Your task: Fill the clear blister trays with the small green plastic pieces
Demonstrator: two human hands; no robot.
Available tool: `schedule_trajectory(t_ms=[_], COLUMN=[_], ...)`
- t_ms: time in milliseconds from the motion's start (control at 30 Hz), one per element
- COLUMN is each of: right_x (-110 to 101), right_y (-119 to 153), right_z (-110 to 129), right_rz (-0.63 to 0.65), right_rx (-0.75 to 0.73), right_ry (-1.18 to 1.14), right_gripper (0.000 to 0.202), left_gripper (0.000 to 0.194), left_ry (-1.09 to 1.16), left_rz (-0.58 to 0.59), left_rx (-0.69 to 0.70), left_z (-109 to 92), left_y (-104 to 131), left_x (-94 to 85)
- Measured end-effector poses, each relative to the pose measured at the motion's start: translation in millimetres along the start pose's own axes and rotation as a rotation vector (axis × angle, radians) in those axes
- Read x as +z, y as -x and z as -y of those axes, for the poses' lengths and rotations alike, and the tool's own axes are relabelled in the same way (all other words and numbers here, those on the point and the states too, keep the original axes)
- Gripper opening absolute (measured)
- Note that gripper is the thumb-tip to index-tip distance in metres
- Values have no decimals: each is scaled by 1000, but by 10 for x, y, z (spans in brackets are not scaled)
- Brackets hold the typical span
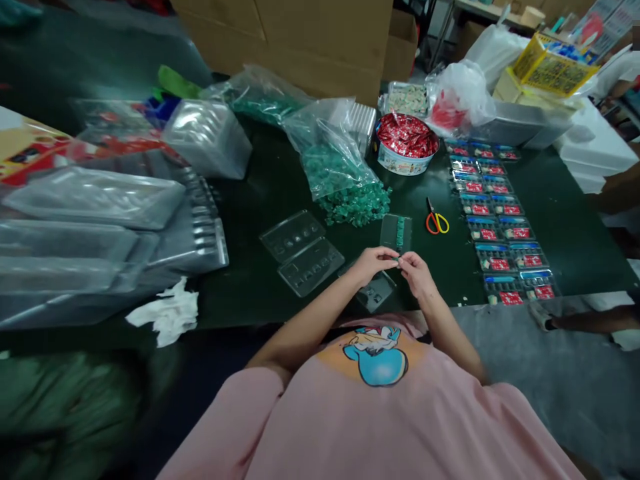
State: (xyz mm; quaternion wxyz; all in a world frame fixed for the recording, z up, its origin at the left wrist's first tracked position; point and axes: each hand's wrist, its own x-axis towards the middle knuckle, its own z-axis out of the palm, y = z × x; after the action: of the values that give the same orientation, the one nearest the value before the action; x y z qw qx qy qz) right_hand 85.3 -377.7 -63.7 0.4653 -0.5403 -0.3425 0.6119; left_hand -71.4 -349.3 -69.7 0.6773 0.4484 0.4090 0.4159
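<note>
My left hand and my right hand meet fingertip to fingertip over the near table edge, pinching something small and green between them; what it is stays too small to tell. Under them lies an open clear blister tray. Just beyond stands a clear tray part-filled with green pieces. A loose heap of small green pieces spills from a clear bag behind that. Another empty open blister tray lies to the left of my hands.
Orange-and-yellow scissors lie right of the green tray. Two rows of filled red-and-blue packs run down the right side. A bowl of red sachets sits at the back. Stacks of clear trays and crumpled tissue occupy the left.
</note>
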Motion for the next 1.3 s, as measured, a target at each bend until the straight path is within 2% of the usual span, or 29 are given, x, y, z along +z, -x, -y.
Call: schedule_trajectory(t_ms=[200, 333, 433, 700, 933, 1100, 1300], right_x=[-117, -204, -253, -261, -311, -332, -368], right_y=[-534, -702, -714, -706, -676, -566, -531], right_z=[49, -34, -92, -115, -124, -109, -156], right_rz=[-106, -126, -140, -210, -206, -128, -63], right_rx=[-234, -252, -247, -303, -432, -487, -482], right_ry=[259, 461, 586, 830, 826, 766, 766], right_gripper=[21, 15, 11, 8, 13, 17, 18], left_gripper=[19, 17, 16, 26, 39, 25, 18], left_ry=[-334, -480, -565, -884, -942, -972, -1140], left_rz=[-53, -74, -93, -121, -44, 15, 62], left_rx=[124, 72, 40, 135, 209, 282, 250], left_z=[-62, 25, 108, 132, 154, 164, 170], left_y=[-551, -716, -732, -718, -641, -592, -599], left_x=[-23, 3, 40, 142, 78, 41, 74])
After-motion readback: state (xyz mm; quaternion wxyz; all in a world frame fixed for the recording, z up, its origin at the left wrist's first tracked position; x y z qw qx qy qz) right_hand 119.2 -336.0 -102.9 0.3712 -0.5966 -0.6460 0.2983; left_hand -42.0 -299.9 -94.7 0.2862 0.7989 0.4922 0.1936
